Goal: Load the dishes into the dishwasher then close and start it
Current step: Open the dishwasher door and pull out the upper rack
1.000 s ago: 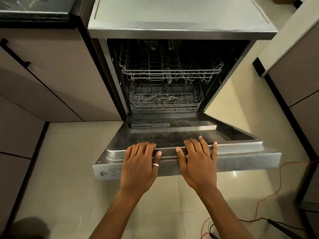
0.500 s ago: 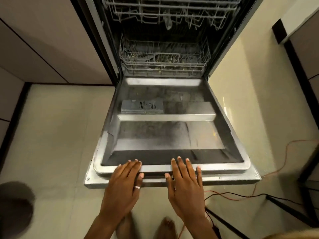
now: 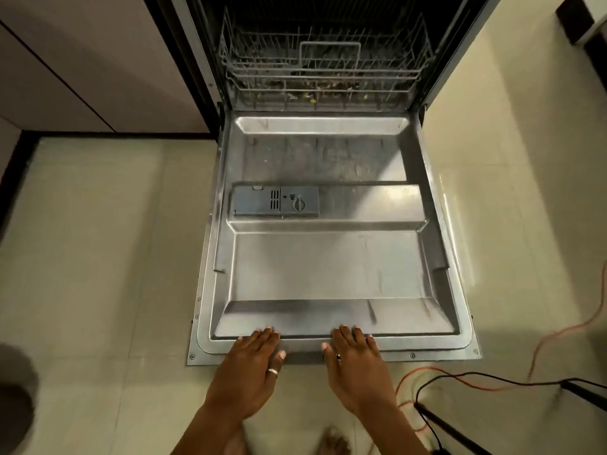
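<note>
The dishwasher (image 3: 198, 60) stands open between pale cabinet fronts (image 3: 82, 60). Its door (image 3: 328, 267) is folded all the way down, and the steel inner panel lies flat above the tiled floor (image 3: 98, 257).

Both hands are laid on the door's near edge. The left hand (image 3: 249, 372) is flat, palm down and released. Its fingers are straight and close together, the fingertips reach onto the raised lip of the inner panel, and nothing is held. A ring (image 3: 272, 372) shows on its thumb. The right hand (image 3: 356, 369) lies just beside it in the same way – palm down, fingers extended over the rim, thumb spread toward the left hand, grasping nothing. The two hands are near each other but do not touch.

On the left half of the door, about midway up, sits the grey detergent dispenser (image 3: 276, 201), with a round cap (image 3: 299, 203) at its right end.

The lower rack (image 3: 322, 73) sits inside the tub, pushed in behind the door hinge. It is white wire with a rectangular wire loop (image 3: 330, 52) standing at its middle. Small yellowish bits lie among the wires at the bottom – too small to tell what they are.

To the right of the door an orange cable (image 3: 558, 336) and a black cable (image 3: 476, 376) trail across the tiles. Bare toes (image 3: 333, 440) show at the bottom edge, below the right forearm. A dark, blurred round shape (image 3: 13, 402) sits at the lower left.
</note>
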`<act>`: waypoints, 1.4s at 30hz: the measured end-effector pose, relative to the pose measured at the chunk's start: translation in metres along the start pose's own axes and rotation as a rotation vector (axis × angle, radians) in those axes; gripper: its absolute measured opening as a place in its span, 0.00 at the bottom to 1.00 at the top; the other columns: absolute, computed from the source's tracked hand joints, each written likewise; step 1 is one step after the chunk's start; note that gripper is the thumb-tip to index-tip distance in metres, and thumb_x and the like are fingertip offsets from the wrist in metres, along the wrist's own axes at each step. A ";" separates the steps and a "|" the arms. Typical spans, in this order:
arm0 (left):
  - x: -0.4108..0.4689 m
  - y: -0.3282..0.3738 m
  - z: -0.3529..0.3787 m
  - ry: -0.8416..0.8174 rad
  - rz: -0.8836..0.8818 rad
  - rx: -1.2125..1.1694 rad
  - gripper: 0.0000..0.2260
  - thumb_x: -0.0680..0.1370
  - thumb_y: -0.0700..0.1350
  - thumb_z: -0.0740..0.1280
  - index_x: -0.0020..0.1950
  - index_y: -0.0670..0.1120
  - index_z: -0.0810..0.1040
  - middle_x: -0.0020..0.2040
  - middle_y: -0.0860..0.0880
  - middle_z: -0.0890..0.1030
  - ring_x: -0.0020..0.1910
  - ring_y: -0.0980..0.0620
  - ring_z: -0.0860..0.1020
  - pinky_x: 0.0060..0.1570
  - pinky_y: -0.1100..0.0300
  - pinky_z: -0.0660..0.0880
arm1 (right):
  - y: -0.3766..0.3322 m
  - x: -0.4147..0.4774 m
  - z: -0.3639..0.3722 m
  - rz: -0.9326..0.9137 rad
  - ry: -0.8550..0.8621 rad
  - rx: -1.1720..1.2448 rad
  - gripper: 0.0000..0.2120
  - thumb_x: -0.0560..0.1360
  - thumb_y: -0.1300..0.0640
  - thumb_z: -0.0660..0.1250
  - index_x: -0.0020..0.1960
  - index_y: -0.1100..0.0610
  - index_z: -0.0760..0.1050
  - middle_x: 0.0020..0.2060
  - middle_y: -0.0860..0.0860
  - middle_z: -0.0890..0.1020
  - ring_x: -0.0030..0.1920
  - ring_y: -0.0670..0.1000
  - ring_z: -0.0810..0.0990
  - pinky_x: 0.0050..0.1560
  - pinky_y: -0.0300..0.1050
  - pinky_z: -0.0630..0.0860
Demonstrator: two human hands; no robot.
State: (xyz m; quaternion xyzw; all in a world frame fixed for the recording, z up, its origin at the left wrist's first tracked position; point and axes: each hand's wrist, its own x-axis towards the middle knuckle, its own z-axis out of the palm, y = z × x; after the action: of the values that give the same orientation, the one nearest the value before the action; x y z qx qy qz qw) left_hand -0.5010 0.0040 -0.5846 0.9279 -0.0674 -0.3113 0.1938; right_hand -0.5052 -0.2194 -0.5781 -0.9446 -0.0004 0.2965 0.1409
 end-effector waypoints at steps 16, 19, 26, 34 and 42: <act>0.023 0.008 -0.013 -0.307 -0.087 0.059 0.27 0.85 0.58 0.51 0.83 0.51 0.54 0.83 0.50 0.54 0.82 0.49 0.54 0.78 0.54 0.56 | -0.004 0.023 -0.008 0.103 -0.261 0.159 0.28 0.84 0.43 0.53 0.80 0.55 0.58 0.77 0.56 0.65 0.78 0.57 0.62 0.76 0.51 0.63; 0.017 0.025 -0.053 -0.345 -0.127 0.042 0.29 0.84 0.61 0.53 0.83 0.52 0.53 0.80 0.49 0.63 0.78 0.47 0.62 0.72 0.51 0.65 | -0.017 0.019 -0.043 0.181 -0.197 0.341 0.29 0.84 0.43 0.56 0.78 0.57 0.59 0.64 0.56 0.80 0.64 0.55 0.79 0.64 0.49 0.75; 0.030 0.082 -0.194 -0.216 -0.070 0.080 0.27 0.84 0.61 0.55 0.80 0.51 0.58 0.77 0.49 0.69 0.74 0.46 0.68 0.70 0.51 0.69 | -0.057 0.029 -0.192 0.075 -0.041 0.408 0.24 0.84 0.47 0.59 0.75 0.58 0.67 0.71 0.55 0.75 0.70 0.54 0.74 0.69 0.45 0.70; 0.074 0.129 -0.343 0.044 0.024 -0.001 0.21 0.82 0.58 0.61 0.73 0.51 0.68 0.71 0.47 0.74 0.66 0.45 0.74 0.63 0.48 0.75 | -0.105 0.076 -0.344 -0.061 0.223 0.309 0.17 0.81 0.49 0.63 0.64 0.59 0.74 0.62 0.58 0.79 0.62 0.59 0.78 0.60 0.51 0.76; 0.147 0.143 -0.471 0.522 0.132 0.094 0.35 0.81 0.56 0.64 0.82 0.45 0.51 0.82 0.45 0.53 0.81 0.42 0.49 0.78 0.42 0.55 | -0.140 0.155 -0.455 -0.115 0.656 -0.003 0.34 0.79 0.51 0.66 0.79 0.61 0.56 0.79 0.62 0.54 0.80 0.63 0.50 0.78 0.63 0.55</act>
State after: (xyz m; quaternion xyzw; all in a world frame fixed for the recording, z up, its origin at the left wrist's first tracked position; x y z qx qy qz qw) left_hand -0.1002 -0.0137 -0.2638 0.9784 -0.0899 -0.0447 0.1809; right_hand -0.1109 -0.1932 -0.2709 -0.9883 -0.0088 -0.0318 0.1486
